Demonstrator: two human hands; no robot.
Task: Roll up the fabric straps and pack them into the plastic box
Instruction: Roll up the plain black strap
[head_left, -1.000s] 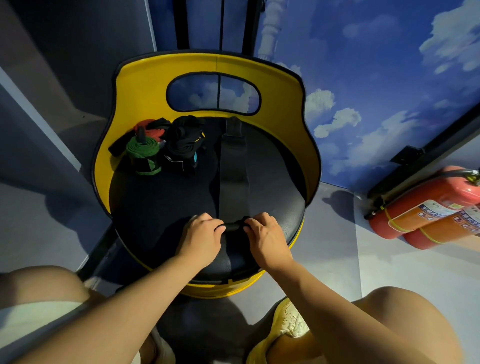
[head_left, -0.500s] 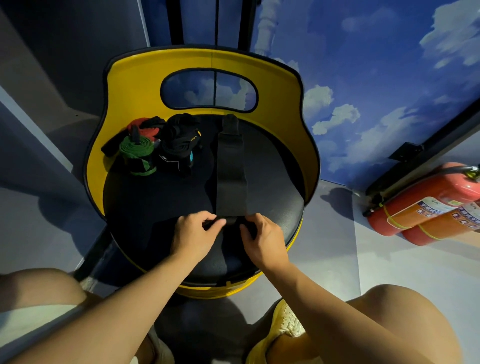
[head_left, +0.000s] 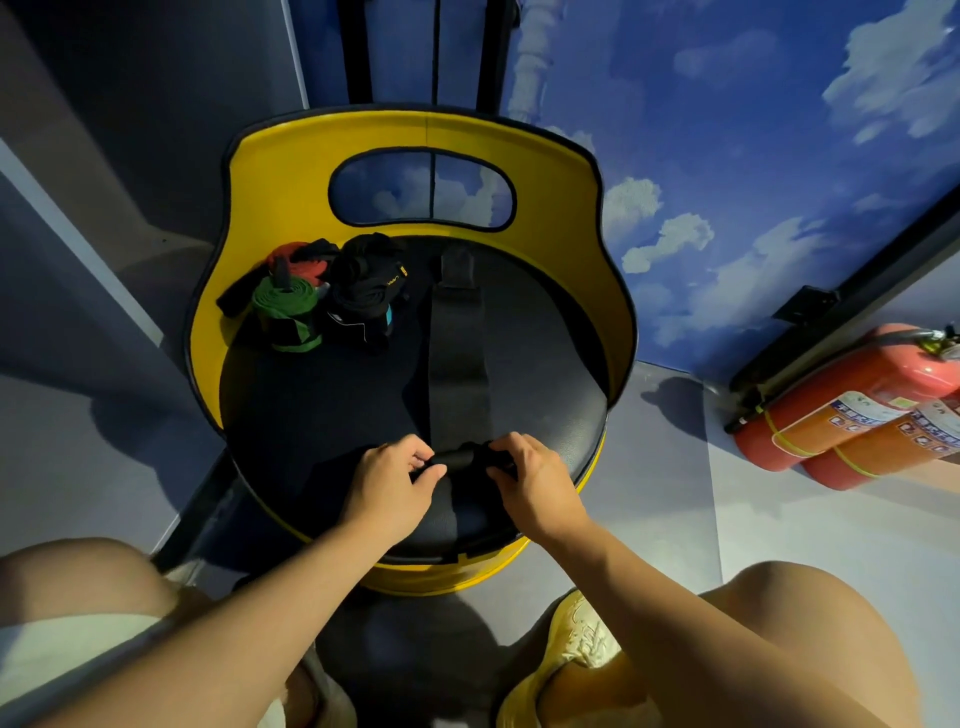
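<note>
Mid-roll: left hand (head_left: 387, 486) and right hand (head_left: 535, 486) both pinch the rolled end of the black strap (head_left: 457, 358), laid flat along the seat (head_left: 322, 415) (no box in sight). Next it probably needs tight, even turns toward the far end.

One black strap (head_left: 457, 358) lies flat along the chair (head_left: 415, 140), its near end rolled. At the back of the seat sit three bundles: one green roll (head_left: 285, 317), one red roll (head_left: 304, 260) and one black bundle (head_left: 366, 291); how many straps the black one holds cannot be told. Two hands show, left (head_left: 389, 488) and right (head_left: 535, 483). Two fire extinguishers (head_left: 841, 405) lie on the floor. One yellow shoe (head_left: 571, 639) is visible.
</note>
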